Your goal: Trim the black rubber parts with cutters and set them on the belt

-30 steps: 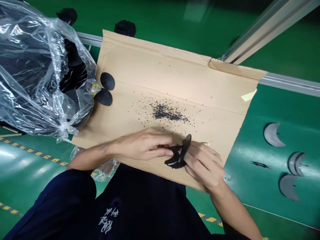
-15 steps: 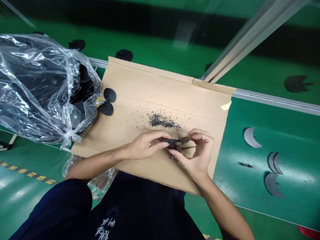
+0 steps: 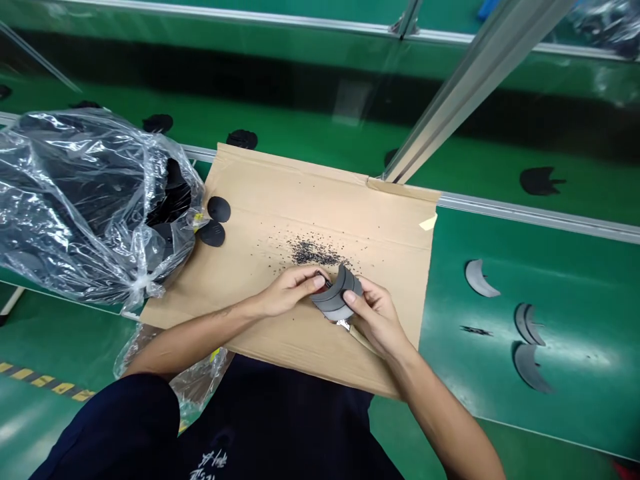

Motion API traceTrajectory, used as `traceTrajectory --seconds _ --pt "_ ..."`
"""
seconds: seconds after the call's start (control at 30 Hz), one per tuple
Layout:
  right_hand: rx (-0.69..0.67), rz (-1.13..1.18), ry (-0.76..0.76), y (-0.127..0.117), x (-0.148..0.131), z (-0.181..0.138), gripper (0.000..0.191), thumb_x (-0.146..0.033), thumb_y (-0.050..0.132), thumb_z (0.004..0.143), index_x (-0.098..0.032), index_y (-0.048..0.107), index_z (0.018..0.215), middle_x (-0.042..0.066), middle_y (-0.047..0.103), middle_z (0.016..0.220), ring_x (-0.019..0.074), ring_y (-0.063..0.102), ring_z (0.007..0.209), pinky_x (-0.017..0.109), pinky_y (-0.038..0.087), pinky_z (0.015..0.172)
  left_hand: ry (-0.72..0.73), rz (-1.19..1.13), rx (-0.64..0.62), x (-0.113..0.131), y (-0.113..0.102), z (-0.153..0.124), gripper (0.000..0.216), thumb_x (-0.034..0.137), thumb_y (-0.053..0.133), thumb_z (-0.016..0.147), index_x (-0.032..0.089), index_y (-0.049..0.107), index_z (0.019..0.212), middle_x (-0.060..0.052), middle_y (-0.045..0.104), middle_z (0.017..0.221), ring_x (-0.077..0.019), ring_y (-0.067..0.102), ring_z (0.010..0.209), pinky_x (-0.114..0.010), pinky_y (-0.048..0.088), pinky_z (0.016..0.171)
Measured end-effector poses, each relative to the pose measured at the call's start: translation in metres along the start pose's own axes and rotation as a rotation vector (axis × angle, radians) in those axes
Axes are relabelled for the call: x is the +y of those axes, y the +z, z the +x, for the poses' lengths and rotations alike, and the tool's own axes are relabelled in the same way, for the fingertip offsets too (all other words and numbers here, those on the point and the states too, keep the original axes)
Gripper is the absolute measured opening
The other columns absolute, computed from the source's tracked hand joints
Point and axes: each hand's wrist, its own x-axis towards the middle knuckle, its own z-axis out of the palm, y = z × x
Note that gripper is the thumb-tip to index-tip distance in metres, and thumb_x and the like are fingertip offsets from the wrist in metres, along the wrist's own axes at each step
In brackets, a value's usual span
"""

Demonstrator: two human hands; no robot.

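Observation:
Both hands meet over the near part of a brown cardboard sheet [image 3: 280,200]. My left hand [image 3: 290,292] pinches the left end of a dark grey curved plastic piece [image 3: 337,298], fingers closed on it. My right hand [image 3: 376,317] grips the same piece from the right and also holds a thin blade or tool [image 3: 350,329] whose metal tip shows under the piece. A small pile of black shavings [image 3: 313,253] lies on the cardboard just beyond the hands.
A clear plastic bag [image 3: 85,200] full of black parts sits at the left, two black oval discs [image 3: 216,220] beside it. Grey crescent pieces [image 3: 525,327] lie on the green surface at right. A metal rail [image 3: 540,217] and slanted post [image 3: 450,87] run behind.
The camera has tilted up, showing more of the far side. The curved piece has been turned in my hands, from edge-on to showing its broad curved face.

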Motion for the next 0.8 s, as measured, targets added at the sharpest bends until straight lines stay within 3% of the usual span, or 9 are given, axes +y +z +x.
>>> traceTrajectory --seconds 0.1,0.27,0.33,0.43,0.5,0.6,0.7,0.8 --pt "-0.033 0.034 0.032 0.001 -0.001 -0.001 0.037 -0.051 0.083 0.075 -0.023 0.069 0.093 0.0 0.069 0.076 0.0141 0.062 0.059 0.03 0.058 0.056 -0.019 -0.055 0.013 -0.002 -0.002 0.002 0.051 0.064 0.057 0.093 0.014 0.066 0.085 -0.003 0.063 0.077 -0.0142 0.057 0.072 -0.027 0.048 0.072" --pt "0.073 -0.049 -0.047 -0.001 0.0 0.002 0.036 -0.05 0.086 0.073 -0.022 0.074 0.092 0.0 0.069 0.072 0.0147 0.063 0.058 0.028 0.059 0.053 0.014 0.01 0.059 -0.006 0.001 0.004 0.06 0.072 0.047 0.094 0.015 0.066 0.095 -0.007 0.067 0.083 -0.0175 0.063 0.077 -0.03 0.052 0.074" --pt "0.112 -0.067 -0.1 -0.003 0.002 0.006 0.035 -0.048 0.085 0.074 -0.022 0.075 0.094 0.0 0.069 0.071 0.0146 0.063 0.057 0.027 0.058 0.051 0.104 0.209 0.101 -0.002 -0.007 0.005 0.053 0.064 0.044 0.099 0.016 0.068 0.099 -0.009 0.07 0.09 -0.0192 0.065 0.083 -0.032 0.053 0.078" --pt "0.153 -0.073 -0.18 -0.008 0.004 0.014 0.033 -0.045 0.085 0.076 -0.021 0.075 0.096 0.002 0.074 0.082 0.0148 0.066 0.059 0.026 0.059 0.053 0.197 0.732 0.197 0.012 -0.039 -0.002 0.031 0.04 0.048 0.103 0.018 0.07 0.101 -0.01 0.072 0.096 -0.0212 0.065 0.09 -0.035 0.052 0.086" --pt "0.172 -0.062 -0.215 -0.01 0.005 0.018 0.031 -0.044 0.084 0.077 -0.022 0.076 0.098 0.003 0.076 0.088 0.0143 0.067 0.06 0.026 0.06 0.054 0.117 1.132 0.293 0.025 -0.068 -0.013 0.024 0.024 0.047 0.102 0.018 0.07 0.105 -0.011 0.071 0.1 -0.0236 0.064 0.094 -0.038 0.05 0.089" --pt "0.167 -0.035 -0.245 -0.01 0.006 0.017 0.031 -0.045 0.082 0.08 -0.022 0.075 0.1 0.005 0.077 0.092 0.016 0.069 0.066 0.027 0.061 0.055 -0.158 1.602 0.331 0.038 -0.103 -0.035 0.031 0.009 0.042 0.097 0.017 0.068 0.111 -0.015 0.068 0.109 -0.0289 0.06 0.101 -0.041 0.047 0.086" --pt "0.16 -0.008 -0.259 -0.007 0.007 0.014 0.033 -0.047 0.079 0.082 -0.023 0.073 0.103 0.006 0.077 0.099 0.0189 0.073 0.077 0.028 0.064 0.058 -0.291 1.839 0.22 0.037 -0.12 -0.051 0.035 0.006 0.039 0.095 0.016 0.067 0.114 -0.017 0.067 0.115 -0.0318 0.057 0.105 -0.042 0.044 0.083" --pt "0.162 0.017 -0.256 -0.005 0.007 0.011 0.036 -0.048 0.079 0.081 -0.022 0.072 0.106 0.006 0.077 0.101 0.0202 0.073 0.082 0.029 0.065 0.06 -0.258 1.893 0.156 0.033 -0.124 -0.058 0.033 0.008 0.041 0.095 0.016 0.069 0.111 -0.017 0.069 0.11 -0.032 0.057 0.102 -0.041 0.041 0.079"
